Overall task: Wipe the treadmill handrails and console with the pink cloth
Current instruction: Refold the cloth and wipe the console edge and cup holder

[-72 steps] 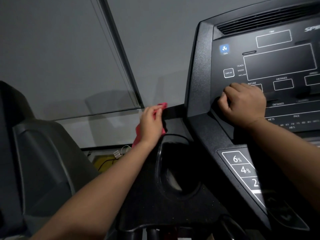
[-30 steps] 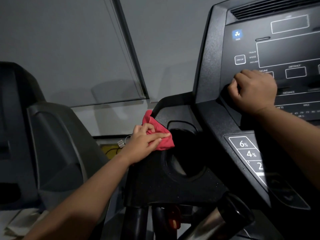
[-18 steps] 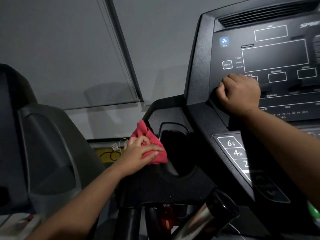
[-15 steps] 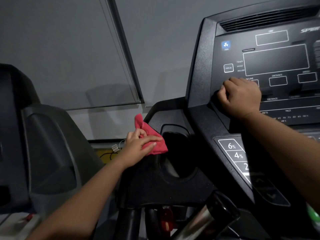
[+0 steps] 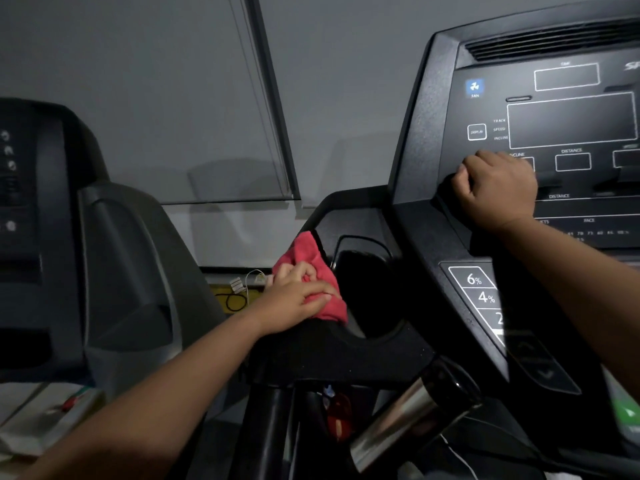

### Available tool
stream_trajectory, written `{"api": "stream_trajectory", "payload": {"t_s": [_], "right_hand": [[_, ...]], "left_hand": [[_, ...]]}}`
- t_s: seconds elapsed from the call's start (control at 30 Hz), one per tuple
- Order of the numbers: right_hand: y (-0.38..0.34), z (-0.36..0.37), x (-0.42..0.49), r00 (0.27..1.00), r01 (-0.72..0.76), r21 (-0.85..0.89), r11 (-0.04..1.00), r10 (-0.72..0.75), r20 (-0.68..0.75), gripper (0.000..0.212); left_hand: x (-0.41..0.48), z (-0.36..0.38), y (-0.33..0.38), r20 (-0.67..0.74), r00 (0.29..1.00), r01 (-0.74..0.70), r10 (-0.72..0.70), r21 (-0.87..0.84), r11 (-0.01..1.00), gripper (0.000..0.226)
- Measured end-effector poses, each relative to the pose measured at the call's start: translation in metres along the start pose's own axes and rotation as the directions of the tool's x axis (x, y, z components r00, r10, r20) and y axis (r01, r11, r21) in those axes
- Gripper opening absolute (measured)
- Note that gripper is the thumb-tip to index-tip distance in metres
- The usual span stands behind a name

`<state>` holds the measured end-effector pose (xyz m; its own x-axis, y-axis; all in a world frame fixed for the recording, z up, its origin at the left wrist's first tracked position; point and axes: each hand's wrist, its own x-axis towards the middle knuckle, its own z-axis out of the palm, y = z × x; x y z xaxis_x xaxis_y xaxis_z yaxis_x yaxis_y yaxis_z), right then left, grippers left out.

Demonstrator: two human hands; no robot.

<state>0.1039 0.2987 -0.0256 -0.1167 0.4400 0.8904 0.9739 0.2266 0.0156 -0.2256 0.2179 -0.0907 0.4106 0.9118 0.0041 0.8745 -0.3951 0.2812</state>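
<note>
- We press the pink cloth (image 5: 313, 278) with our left hand (image 5: 294, 299) onto the black console tray, at the left rim of the cup holder (image 5: 367, 289); the fingers lie across the cloth and partly bunch it.
- Our right hand (image 5: 498, 188) is curled into a fist at the lower left edge of the console (image 5: 571, 119); whether it holds anything we cannot tell.
- The two hands are well apart.
- A chrome handrail grip (image 5: 408, 417) shows below the tray.
- A second machine (image 5: 114, 271) stands to the left.
</note>
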Motion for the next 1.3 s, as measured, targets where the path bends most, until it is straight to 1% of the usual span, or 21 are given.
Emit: {"api": "stream_trajectory", "payload": {"t_s": [0.03, 0.13, 0.2, 0.27, 0.3, 0.37, 0.4, 0.47, 0.53, 0.6, 0.63, 0.7, 0.73, 0.83, 0.87, 0.97, 1.03, 1.1, 1.17, 1.27, 1.3], "right_hand": [[-0.001, -0.001, 0.001, 1.000, 0.000, 0.000, 1.000, 0.000, 0.008, 0.030], [-0.002, -0.003, -0.001, 0.999, -0.014, 0.004, 1.000, 0.014, 0.051, 0.032], [-0.003, -0.008, -0.001, 0.995, -0.029, 0.003, 1.000, 0.028, 0.099, 0.035], [-0.007, -0.013, 0.001, 0.984, -0.077, -0.008, 0.997, 0.077, 0.162, 0.040], [-0.011, -0.015, 0.004, 0.968, -0.139, -0.011, 0.990, 0.139, 0.208, 0.040], [-0.022, -0.021, 0.009, 0.913, -0.286, 0.000, 0.958, 0.273, 0.302, 0.036], [-0.030, -0.024, 0.010, 0.903, -0.307, 0.024, 0.951, 0.283, 0.323, 0.038], [-0.051, -0.031, 0.007, 0.923, -0.259, 0.149, 0.954, 0.199, 0.328, 0.050], [-0.067, -0.031, 0.000, 0.925, -0.162, 0.277, 0.947, 0.047, 0.378, 0.058], [-0.074, -0.025, -0.005, 0.885, -0.064, 0.293, 0.954, -0.081, 0.458, 0.059], [-0.075, -0.024, -0.006, 0.856, -0.048, 0.287, 0.957, -0.108, 0.505, 0.056], [-0.075, -0.021, -0.005, 0.807, -0.071, 0.292, 0.954, -0.117, 0.578, 0.048], [-0.074, -0.020, -0.005, 0.798, -0.084, 0.302, 0.950, -0.117, 0.591, 0.048], [-0.074, -0.022, -0.006, 0.807, -0.101, 0.335, 0.937, -0.120, 0.578, 0.047], [-0.074, -0.023, -0.006, 0.810, -0.106, 0.337, 0.936, -0.116, 0.575, 0.047], [-0.073, -0.024, -0.007, 0.808, -0.117, 0.333, 0.936, -0.105, 0.580, 0.045], [-0.073, -0.024, -0.008, 0.810, -0.117, 0.343, 0.932, -0.110, 0.576, 0.044], [-0.072, -0.024, -0.009, 0.812, -0.126, 0.357, 0.926, -0.111, 0.573, 0.043], [-0.072, -0.024, -0.009, 0.820, -0.129, 0.366, 0.922, -0.108, 0.562, 0.042], [-0.072, -0.023, -0.010, 0.835, -0.125, 0.376, 0.918, -0.107, 0.540, 0.040], [-0.072, -0.024, -0.011, 0.835, -0.128, 0.377, 0.917, -0.105, 0.540, 0.040]], "left_hand": [[0.007, -0.003, -0.001, -0.018, 1.000, 0.005, -0.005, -0.012, 1.000, 0.038], [0.025, -0.004, -0.003, -0.140, 0.988, 0.055, -0.067, -0.087, 0.995, 0.024], [0.029, -0.002, -0.001, -0.195, 0.977, 0.068, -0.081, -0.073, 0.995, 0.023], [0.027, -0.001, 0.003, -0.193, 0.978, 0.076, -0.085, -0.052, 0.996, 0.024], [0.024, 0.000, 0.004, -0.179, 0.980, 0.083, -0.090, -0.045, 0.996, 0.024], [0.017, 0.002, 0.007, -0.139, 0.986, 0.095, -0.097, -0.017, 0.995, 0.024], [0.013, 0.003, 0.008, -0.120, 0.988, 0.096, -0.095, 0.000, 0.995, 0.025], [0.004, 0.005, 0.014, -0.086, 0.993, 0.087, -0.084, 0.030, 0.996, 0.034], [-0.005, 0.007, 0.019, -0.069, 0.995, 0.070, -0.068, 0.036, 0.997, 0.049], [-0.011, 0.008, 0.019, -0.064, 0.997, 0.043, -0.041, 0.023, 0.999, 0.061], [-0.012, 0.008, 0.018, -0.061, 0.998, 0.031, -0.029, 0.017, 0.999, 0.061], [-0.009, 0.008, 0.014, -0.062, 0.998, 0.021, -0.020, 0.008, 1.000, 0.047], [-0.005, 0.007, 0.011, -0.070, 0.997, 0.026, -0.026, 0.002, 1.000, 0.041], [0.012, 0.001, 0.005, -0.120, 0.989, 0.082, -0.089, -0.063, 0.995, 0.024], [0.017, 0.000, 0.005, -0.141, 0.984, 0.100, -0.111, -0.084, 0.991, 0.022], [0.023, -0.002, 0.008, -0.168, 0.976, 0.130, -0.138, -0.061, 0.990, 0.025], [0.017, -0.001, 0.009, -0.113, 0.984, 0.134, -0.136, -0.027, 0.991, 0.028], [0.006, 0.001, 0.010, -0.044, 0.992, 0.117, -0.117, 0.007, 0.993, 0.038], [-0.006, 0.006, 0.011, -0.006, 0.996, 0.089, -0.089, 0.043, 0.995, 0.046], [-0.017, 0.011, 0.010, 0.002, 0.999, 0.037, -0.037, 0.046, 0.998, 0.045], [-0.017, 0.011, 0.008, -0.011, 1.000, 0.016, -0.016, 0.048, 0.999, 0.049]]}}
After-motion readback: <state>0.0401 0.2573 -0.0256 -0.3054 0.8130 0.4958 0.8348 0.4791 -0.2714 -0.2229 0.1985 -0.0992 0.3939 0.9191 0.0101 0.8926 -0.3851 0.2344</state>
